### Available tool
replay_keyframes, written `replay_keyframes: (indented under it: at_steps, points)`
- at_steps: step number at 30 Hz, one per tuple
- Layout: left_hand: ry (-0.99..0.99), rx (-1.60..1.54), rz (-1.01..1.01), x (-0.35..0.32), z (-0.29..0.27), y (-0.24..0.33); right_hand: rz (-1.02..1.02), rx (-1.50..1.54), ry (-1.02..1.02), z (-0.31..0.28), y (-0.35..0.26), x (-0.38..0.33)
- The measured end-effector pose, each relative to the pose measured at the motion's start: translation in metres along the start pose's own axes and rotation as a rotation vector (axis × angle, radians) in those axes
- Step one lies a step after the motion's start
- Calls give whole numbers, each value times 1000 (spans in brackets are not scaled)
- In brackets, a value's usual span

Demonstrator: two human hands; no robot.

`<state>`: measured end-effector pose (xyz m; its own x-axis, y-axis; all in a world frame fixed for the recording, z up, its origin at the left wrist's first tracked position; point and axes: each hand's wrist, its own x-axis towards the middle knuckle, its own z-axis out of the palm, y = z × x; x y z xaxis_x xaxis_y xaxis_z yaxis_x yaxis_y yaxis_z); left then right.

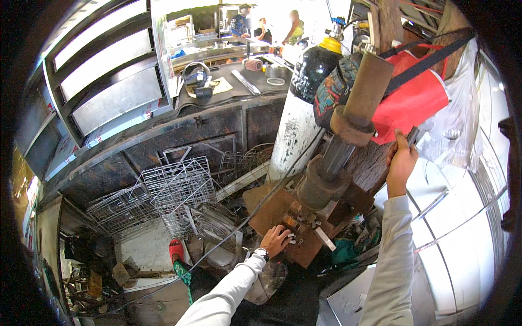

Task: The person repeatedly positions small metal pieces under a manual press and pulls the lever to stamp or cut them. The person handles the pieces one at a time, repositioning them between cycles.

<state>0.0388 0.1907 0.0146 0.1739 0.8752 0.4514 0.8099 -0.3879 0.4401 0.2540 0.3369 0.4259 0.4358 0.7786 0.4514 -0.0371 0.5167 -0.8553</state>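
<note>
Pale sleeves [389, 261], 2 of them, spanned the lower frame. Near centre, small metal pieces [292, 238] lay on a rusty plate [307, 252] right beside the left hand [276, 240], its fingers curled (whether pinching one, I couldn't tell). Right of centre, the right hand [401, 163] was closed around a dark bar [413, 135]. The step looked like positioning pieces below the rusty press column [348, 127]; next, the left fingers likely needed clearing.

Left hand [274, 242] palm-down, right hand [402, 162] curled
</note>
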Motion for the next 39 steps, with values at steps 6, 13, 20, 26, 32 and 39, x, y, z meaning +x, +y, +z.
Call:
replay_keyframes:
  at_steps: [6,13,20,26,32,39]
  points:
    - [-15,-99,73,7,7,-15,21,-35,34,1,1,-1]
    - [-44,-170,-163,18,-3,-1,16,-34,-11,-6,7,5]
    - [51,-250,-240,30,-4,2,-14,-45,23,1,0,0]
    - [76,-369,-422,39,-7,10,23,-57,16,2,-3,-4]
    - [75,-364,-354,74,-18,24,-5,-15,25,0,-1,0]
    - [-78,-71,-153,106,38,-19,5,-21,27,0,0,0]
